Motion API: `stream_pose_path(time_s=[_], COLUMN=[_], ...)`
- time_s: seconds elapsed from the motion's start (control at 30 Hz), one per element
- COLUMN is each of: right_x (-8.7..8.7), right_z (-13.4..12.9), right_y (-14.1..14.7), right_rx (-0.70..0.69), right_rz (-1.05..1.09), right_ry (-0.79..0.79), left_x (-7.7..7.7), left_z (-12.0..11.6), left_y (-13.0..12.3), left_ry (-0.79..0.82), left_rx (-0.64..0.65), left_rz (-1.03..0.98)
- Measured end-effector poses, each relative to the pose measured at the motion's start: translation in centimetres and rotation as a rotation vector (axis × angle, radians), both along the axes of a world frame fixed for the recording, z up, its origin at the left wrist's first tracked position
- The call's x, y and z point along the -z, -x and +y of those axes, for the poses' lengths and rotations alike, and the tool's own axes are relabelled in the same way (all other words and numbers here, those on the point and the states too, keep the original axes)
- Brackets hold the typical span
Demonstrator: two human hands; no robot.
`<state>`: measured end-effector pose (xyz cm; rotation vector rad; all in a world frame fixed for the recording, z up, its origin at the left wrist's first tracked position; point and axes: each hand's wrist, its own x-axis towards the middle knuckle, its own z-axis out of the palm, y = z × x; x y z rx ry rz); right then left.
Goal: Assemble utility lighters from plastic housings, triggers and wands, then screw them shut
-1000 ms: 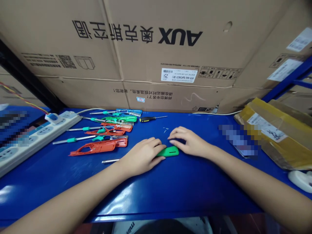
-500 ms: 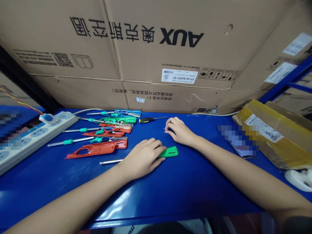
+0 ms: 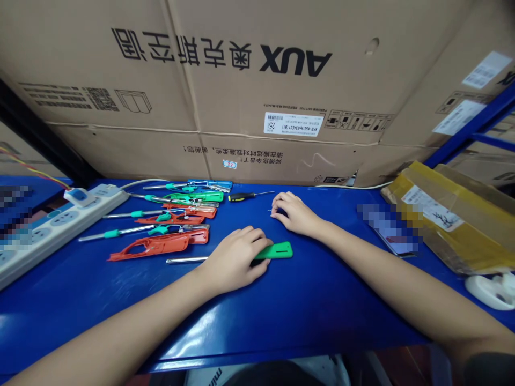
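Observation:
My left hand (image 3: 238, 261) is closed round a green long-necked lighter (image 3: 280, 250) on the blue table. Its handle end sticks out to the right, and its metal tube (image 3: 185, 260) shows to the left of the hand; the palm hides the middle. Higher up and to the right, my right hand (image 3: 296, 215) has its fingertips pressed together just above the table. A tiny thin tip shows by them, too small to name. Beyond that hand lies a black-and-yellow screwdriver (image 3: 241, 197). Several opened lighters lie at the left, including an orange handle shell (image 3: 161, 247).
A white power strip (image 3: 60, 228) with a plug runs along the left. The large cardboard box (image 3: 225, 107) stands upright behind the table. At the right are a partly blurred phone (image 3: 396, 241), a yellow-taped carton (image 3: 462, 236) and a white rounded object (image 3: 488, 292).
Little differs. The view has shifted slightly, and the lighter's tube has tilted a bit more level under my left hand. My right hand stays in about the same place.

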<state>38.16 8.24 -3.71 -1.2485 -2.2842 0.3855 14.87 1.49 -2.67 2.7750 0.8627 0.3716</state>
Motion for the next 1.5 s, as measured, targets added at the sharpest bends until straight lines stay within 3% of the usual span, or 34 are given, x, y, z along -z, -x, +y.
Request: stream_pose_path(time_s=[0.17, 0.33, 0.57, 0.9, 1.1, 1.33, 1.5], right_x=[-0.7, -0.9, 0.2, -2.5, -2.2, -2.4, -1.6], right_z=[-0.4, -3.3, -6.5, -7.6, -8.4, -8.2, -8.1], right_y=[-0.2, -0.5, -1.4, -2.4, -2.2, -1.8, -1.6], right_rx=[0.08, 0.156, 0.21, 0.141, 0.178, 0.12, 0.141], right_rz=[0.299, 0.596, 0.785, 0.663, 0.53, 0.64, 0.598], right_ry=[0.143, 0.403, 0.647, 0.73, 0.653, 0.868, 0.824], left_x=[0.4, 0.9, 1.3, 1.1, 0.8, 0.8, 0.9], left_z=[-0.1, -0.2, -0.2, -0.5, -0.8, -1.0, -1.0], left_y=[-0.1, -0.2, -0.4, -0.5, -0.3, -0.3, -0.3], left_ry=[0.005, -0.01, 0.029, 0.073, 0.081, 0.089, 0.085], left_rx=[-0.023, -0.027, -0.038, -0.055, -0.081, -0.085, -0.08], left_rz=[-0.032, -0.063, -0.085, -0.1, -0.092, -0.098, -0.105])
